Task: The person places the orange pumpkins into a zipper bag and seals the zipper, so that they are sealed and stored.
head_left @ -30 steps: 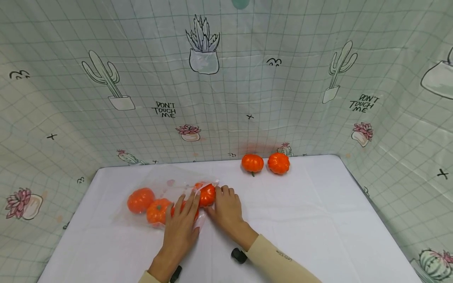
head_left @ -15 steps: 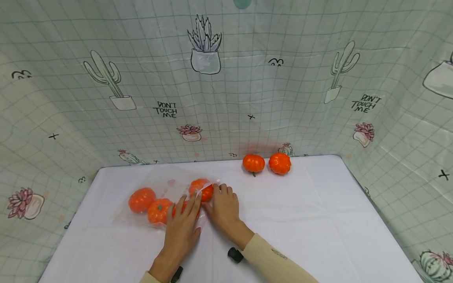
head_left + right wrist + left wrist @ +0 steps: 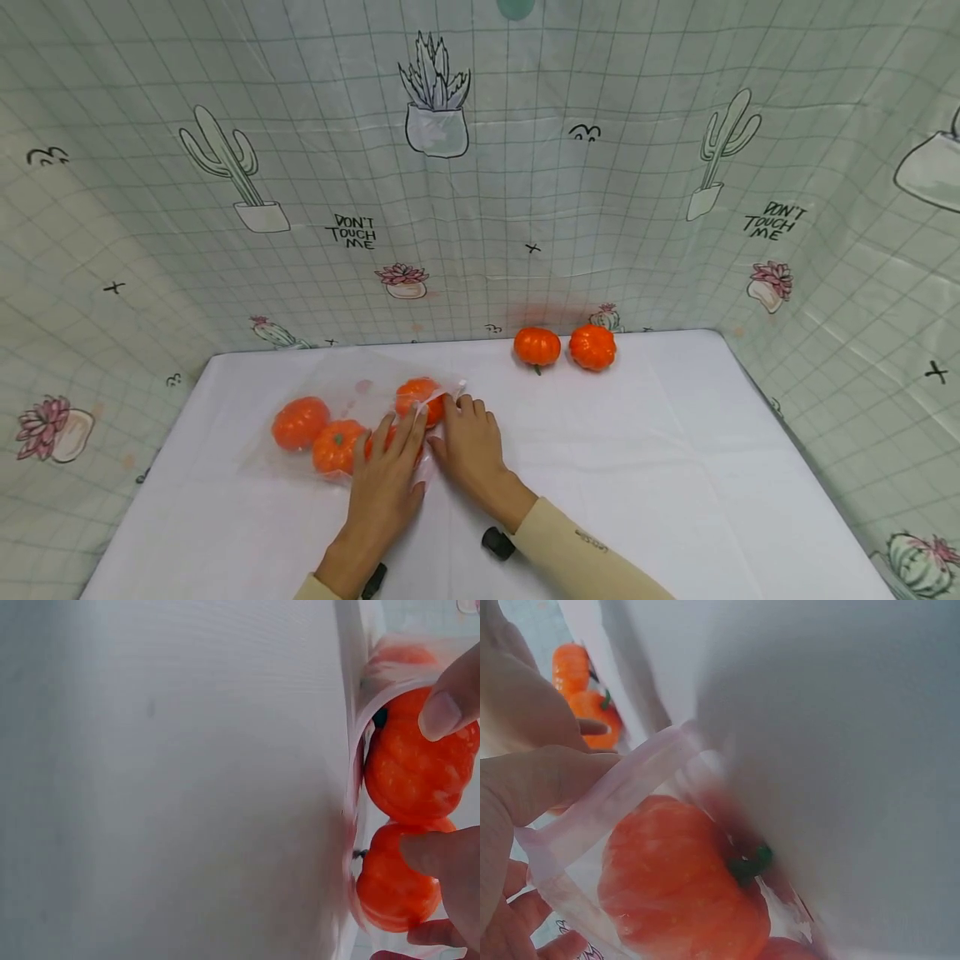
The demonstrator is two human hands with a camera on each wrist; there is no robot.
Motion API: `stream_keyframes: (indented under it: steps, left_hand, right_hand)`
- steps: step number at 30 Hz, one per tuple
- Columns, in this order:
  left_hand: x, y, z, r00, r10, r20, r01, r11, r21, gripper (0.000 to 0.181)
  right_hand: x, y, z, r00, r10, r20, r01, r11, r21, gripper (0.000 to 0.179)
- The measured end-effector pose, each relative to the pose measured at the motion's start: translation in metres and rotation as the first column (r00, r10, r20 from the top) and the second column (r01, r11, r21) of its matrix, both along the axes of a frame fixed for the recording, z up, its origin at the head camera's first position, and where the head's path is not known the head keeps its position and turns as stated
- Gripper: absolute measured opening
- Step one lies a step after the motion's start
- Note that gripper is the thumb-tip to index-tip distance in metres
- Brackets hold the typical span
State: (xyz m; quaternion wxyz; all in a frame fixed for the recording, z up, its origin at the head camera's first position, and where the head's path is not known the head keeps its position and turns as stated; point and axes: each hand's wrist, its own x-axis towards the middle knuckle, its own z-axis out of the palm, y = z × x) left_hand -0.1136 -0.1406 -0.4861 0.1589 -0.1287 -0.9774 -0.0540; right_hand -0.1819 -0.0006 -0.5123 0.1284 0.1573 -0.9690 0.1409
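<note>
Several small orange pumpkins lie in or at a clear plastic bag (image 3: 262, 467) on the left half of the table. My left hand (image 3: 382, 492) reaches over the bag, its fingers and thumb holding the mouth; one pumpkin (image 3: 393, 446) is partly hidden beneath the fingers. In the left wrist view a green-stemmed pumpkin (image 3: 682, 892) sits behind the bag's film. At the mouth, my right hand (image 3: 474, 446) holds a pumpkin (image 3: 420, 396) between thumb and fingers. The right wrist view shows that pumpkin (image 3: 397, 892) just below another pumpkin (image 3: 420, 765), both within the curved bag edge.
Two more orange pumpkins stand side by side at the table's back edge, a left pumpkin (image 3: 537, 347) and a right pumpkin (image 3: 592, 347). A grid-patterned curtain (image 3: 495, 167) rises behind the white tablecloth (image 3: 637, 450) and along both sides.
My right hand has shifted slightly left, and the pumpkin at its fingertips has moved left and farther into the bag. The left hand stays almost in place.
</note>
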Motion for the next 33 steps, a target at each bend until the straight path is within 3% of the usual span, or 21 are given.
stream_keyframes:
  steps: [15, 24, 33]
  left_hand:
    - [-0.001, -0.001, -0.002, 0.999, -0.019, -0.029, 0.02, 1.0, 0.009, 0.103]
    - [-0.001, -0.001, -0.001, 1.0, -0.014, -0.023, 0.014, 1.0, 0.004, 0.106]
    - [0.0, -0.001, -0.001, 1.0, -0.013, -0.015, 0.013, 1.0, 0.025, 0.104]
  right_hand:
    - [-0.003, 0.006, 0.001, 0.997, 0.073, -0.012, -0.072, 0.994, 0.079, 0.058]
    - [-0.008, 0.037, 0.006, 0.999, 0.031, -0.008, -0.032, 0.998, -0.056, 0.055]
    - [-0.023, 0.079, 0.013, 0.997, -0.068, -0.035, 0.06, 0.98, -0.192, 0.049]
